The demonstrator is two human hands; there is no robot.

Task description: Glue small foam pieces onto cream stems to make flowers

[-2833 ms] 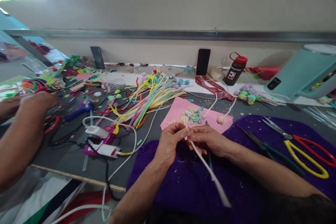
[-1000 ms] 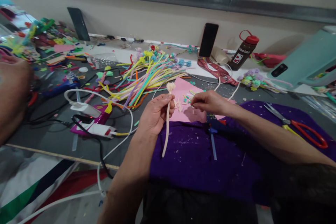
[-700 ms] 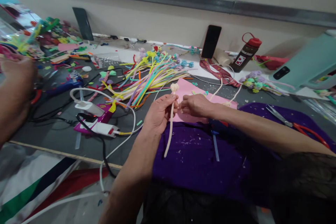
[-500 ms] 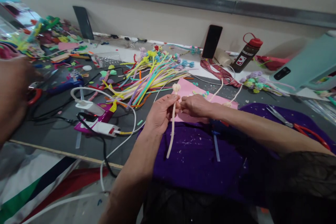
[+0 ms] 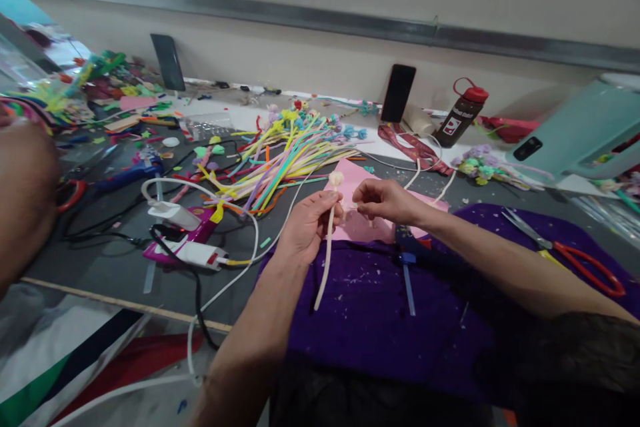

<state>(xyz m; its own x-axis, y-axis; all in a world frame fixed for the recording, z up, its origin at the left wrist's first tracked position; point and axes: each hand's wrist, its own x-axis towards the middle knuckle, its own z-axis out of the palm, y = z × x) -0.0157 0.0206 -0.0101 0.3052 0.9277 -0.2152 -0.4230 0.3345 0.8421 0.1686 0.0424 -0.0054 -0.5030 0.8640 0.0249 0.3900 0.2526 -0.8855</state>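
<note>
My left hand [image 5: 311, 221] pinches a cream fuzzy stem [image 5: 327, 260] just below its pale flower-like head [image 5: 336, 179]; the stem's long end hangs down over the purple cloth [image 5: 370, 320]. To the right of it, my right hand [image 5: 376, 201] has its thumb and fingers pressed together above a pink sheet [image 5: 349, 177]. Something tiny and pale shows at those fingertips, too small to name. A gap separates the two hands. Below my right wrist, a blue glue gun with a clear glue stick [image 5: 409, 280] lies partly hidden on the cloth.
Red-handled scissors [image 5: 575, 253] lie on the cloth at right. Colourful fuzzy stems [image 5: 290, 160] are heaped behind my left hand. A power strip [image 5: 200, 230] with cables sits at left, near another person's hand [image 5: 25, 200]. A bottle [image 5: 460, 117] and phone [image 5: 399, 93] stand at the back.
My right hand has moved slightly right, away from the flower head and my left hand. The other person's hand has shifted left. The view has tilted up a little.
</note>
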